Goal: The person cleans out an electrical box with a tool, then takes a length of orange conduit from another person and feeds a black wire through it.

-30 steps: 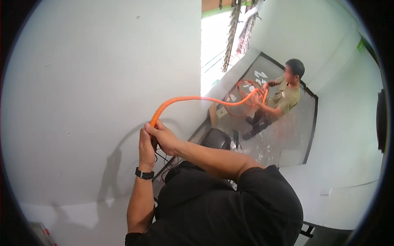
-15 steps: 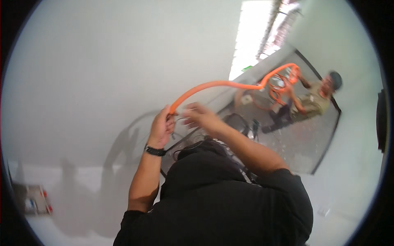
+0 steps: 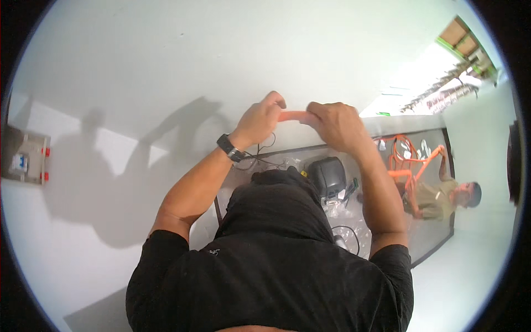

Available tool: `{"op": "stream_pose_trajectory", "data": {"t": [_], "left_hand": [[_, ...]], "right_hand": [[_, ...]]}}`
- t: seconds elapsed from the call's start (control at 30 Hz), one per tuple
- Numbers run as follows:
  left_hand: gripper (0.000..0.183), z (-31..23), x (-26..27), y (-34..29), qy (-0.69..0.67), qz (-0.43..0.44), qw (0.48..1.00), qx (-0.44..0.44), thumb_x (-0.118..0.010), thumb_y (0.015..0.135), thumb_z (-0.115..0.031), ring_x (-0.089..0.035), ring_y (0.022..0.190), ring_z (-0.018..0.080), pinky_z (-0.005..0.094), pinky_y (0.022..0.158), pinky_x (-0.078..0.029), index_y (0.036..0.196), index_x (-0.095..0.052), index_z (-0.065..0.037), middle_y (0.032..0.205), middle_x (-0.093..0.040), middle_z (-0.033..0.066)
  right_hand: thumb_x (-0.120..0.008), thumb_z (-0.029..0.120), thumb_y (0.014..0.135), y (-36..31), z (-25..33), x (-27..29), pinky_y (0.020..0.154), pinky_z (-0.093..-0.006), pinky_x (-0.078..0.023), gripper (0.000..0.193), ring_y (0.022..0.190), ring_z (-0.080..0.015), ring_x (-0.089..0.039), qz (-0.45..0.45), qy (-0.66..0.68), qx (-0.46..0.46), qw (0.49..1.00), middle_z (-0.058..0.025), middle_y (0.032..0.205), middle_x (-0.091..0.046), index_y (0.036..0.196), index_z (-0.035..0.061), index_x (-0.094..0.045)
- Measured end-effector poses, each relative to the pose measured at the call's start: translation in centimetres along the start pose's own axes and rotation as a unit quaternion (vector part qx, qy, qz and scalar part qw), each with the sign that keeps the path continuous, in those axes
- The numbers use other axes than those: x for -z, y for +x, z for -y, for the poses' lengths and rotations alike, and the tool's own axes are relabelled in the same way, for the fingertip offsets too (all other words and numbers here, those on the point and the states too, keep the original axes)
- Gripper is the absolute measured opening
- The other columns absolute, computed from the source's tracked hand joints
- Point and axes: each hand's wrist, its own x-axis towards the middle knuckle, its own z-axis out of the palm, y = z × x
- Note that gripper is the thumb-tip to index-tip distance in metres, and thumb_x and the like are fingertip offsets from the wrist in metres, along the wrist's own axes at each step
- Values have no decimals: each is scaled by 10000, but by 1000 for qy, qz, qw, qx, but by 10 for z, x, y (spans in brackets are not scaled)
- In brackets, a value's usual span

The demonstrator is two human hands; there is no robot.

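Observation:
An orange flexible conduit (image 3: 292, 115) runs between my hands in front of the pale wall, and a short stretch of it shows. My left hand (image 3: 260, 119), below a black wristwatch (image 3: 230, 148), is closed round its left end. My right hand (image 3: 338, 124) grips it a little farther right, knuckles up. Thin dark wires (image 3: 259, 157) dangle beneath my left hand; whether they come out of the conduit I cannot tell. Beyond my right forearm, a person (image 3: 434, 202) in a cap holds more orange conduit (image 3: 428, 161) in loops.
On the floor (image 3: 426, 238) lie a black case (image 3: 327, 176), a dark green tool (image 3: 351, 188) and clear plastic scraps. An open wall box (image 3: 25, 160) with a breaker is at far left. A bright window opening (image 3: 426, 83) is at upper right.
My right hand, free and blurred before, now grips the conduit. Both hands have moved up and to the right in view. The view has turned, and the other person appears lower.

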Motion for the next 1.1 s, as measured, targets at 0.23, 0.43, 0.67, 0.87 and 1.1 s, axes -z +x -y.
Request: {"op": "stream_pose_trajectory", "data": {"t": [0.23,0.43,0.67,0.87,1.1], "left_hand": [[211,-2,21,13,282,-36,958,-34,-502,995,-210,-621,825,452,545,724,-477,1097,-511,-27,892,-650,209],[302,-7,56,-43,40,106,972,204,-525,1056,-261,-583,733,163,284,701,-468,1273,-520,-51,954,-663,80],[321,80,54,-104,-75,105,959,253,-603,1042,-303,-523,715,77,232,695,-461,1122,-648,4,1012,-668,55],[375,75,42,-106,-46,114,973,196,-506,1087,-352,-526,676,76,240,623,-458,1032,-651,-11,871,-670,45],[470,72,45,-120,-8,83,954,288,-365,1103,-482,-375,635,62,214,574,-345,1306,-517,-86,743,-407,-45]], "right_hand": [[-565,438,1001,22,16,-48,673,-520,-539,399,735,-403,-693,50,2,13,999,-176,728,-695,995,54,-674],[-575,417,995,26,-12,-53,747,-499,-540,348,859,-376,-696,82,77,6,994,-153,878,-712,1062,95,-690],[-633,423,946,2,-15,-85,768,-463,-546,317,909,-334,-694,159,66,29,985,-95,966,-700,1070,142,-711],[-629,426,945,18,-3,-104,730,-464,-537,324,819,-347,-691,217,71,31,973,-119,820,-708,983,121,-732],[-616,422,970,3,-12,-151,707,-475,-511,362,772,-362,-680,207,217,4,954,-127,809,-714,984,71,-704]]}}
